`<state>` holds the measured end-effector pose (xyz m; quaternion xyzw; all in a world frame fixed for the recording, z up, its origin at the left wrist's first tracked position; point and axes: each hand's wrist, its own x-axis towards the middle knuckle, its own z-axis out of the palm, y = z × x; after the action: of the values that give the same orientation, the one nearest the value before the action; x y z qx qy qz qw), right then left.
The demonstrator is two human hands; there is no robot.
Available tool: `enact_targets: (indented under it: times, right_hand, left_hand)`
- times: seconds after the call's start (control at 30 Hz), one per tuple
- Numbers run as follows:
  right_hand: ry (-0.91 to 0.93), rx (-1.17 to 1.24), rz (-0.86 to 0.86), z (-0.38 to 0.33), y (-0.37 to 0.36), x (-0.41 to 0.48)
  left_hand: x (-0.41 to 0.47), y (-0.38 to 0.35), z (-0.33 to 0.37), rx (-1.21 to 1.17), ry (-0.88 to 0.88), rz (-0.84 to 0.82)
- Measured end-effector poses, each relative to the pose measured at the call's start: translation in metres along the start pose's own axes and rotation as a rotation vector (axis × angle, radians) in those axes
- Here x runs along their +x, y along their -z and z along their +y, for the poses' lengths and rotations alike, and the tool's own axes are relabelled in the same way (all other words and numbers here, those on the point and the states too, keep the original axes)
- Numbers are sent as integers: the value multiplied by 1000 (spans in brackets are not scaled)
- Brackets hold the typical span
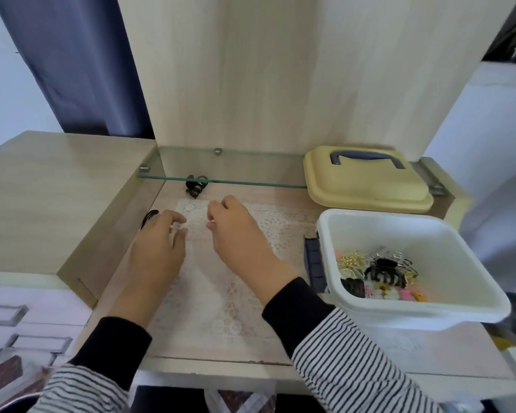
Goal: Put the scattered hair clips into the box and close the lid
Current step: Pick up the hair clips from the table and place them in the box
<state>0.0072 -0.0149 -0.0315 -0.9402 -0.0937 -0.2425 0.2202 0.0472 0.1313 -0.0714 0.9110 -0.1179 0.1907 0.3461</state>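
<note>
Both your hands sit over the lace mat (215, 281), centre frame. Left hand (158, 248): thumb and fingers curled, pinching a small clear clip (177, 227) just above the mat. Right hand (239, 234): fingers curled in with the tips near the mat's far edge. There may be something tiny and pale at the fingertips, but I cannot tell whether they hold anything.

Loose clips: a black clip (195, 186) at 12 o'clock from your hands, lying under the front edge of the glass shelf (251, 165). A second black clip (149, 218) is at 9 o'clock, just beside your left knuckles against the side panel.

The box (414, 315) is at 3 o'clock, white and open, just beside the mat. A pile of clips (379, 272) lies in its bottom: black, gold, silver and pink ones.

The lid (367, 186) is yellow with a dark handle. It is off the box, lying flat at 1 o'clock just behind it.
</note>
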Motion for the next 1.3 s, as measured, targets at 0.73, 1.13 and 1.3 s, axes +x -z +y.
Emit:
enact_targets:
  times: [0.73, 1.13, 1.3]
  right_hand:
    - [-321, -3, -370, 139, 201, -68]
    - [-155, -334, -554, 168, 197, -84]
    - [-53, -296, -637, 179, 188, -85]
  left_hand:
    - [-12, -51, 226, -243, -484, -499]
    - [-5, -79, 247, 384, -653, -895]
    - [-2, -87, 249, 450, -679, -963]
